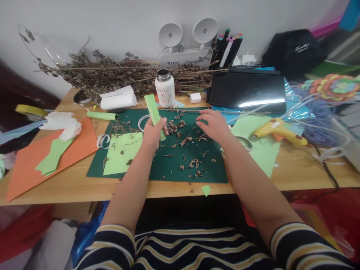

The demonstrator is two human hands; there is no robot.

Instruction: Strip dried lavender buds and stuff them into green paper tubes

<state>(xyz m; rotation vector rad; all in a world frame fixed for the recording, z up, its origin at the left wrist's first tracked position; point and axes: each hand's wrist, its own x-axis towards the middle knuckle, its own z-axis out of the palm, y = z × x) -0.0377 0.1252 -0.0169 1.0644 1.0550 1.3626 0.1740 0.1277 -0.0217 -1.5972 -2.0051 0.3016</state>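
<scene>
My left hand is wrapped round a light green paper tube, holding it tilted above the dark green cutting mat. Over the mat's right side, my right hand has its fingers apart, with nothing visible in them. Brown dried leaves lie scattered across the mat between and below both hands. Left of my left hand rests a green paper sheet with a few leaf bits on it. A white ring of tape shows partly behind my left hand.
A white bottle without a lid stands behind the mat, before a heap of dried stalks. A yellow glue gun lies on green paper at the right. Orange paper and another green paper roll are at the left.
</scene>
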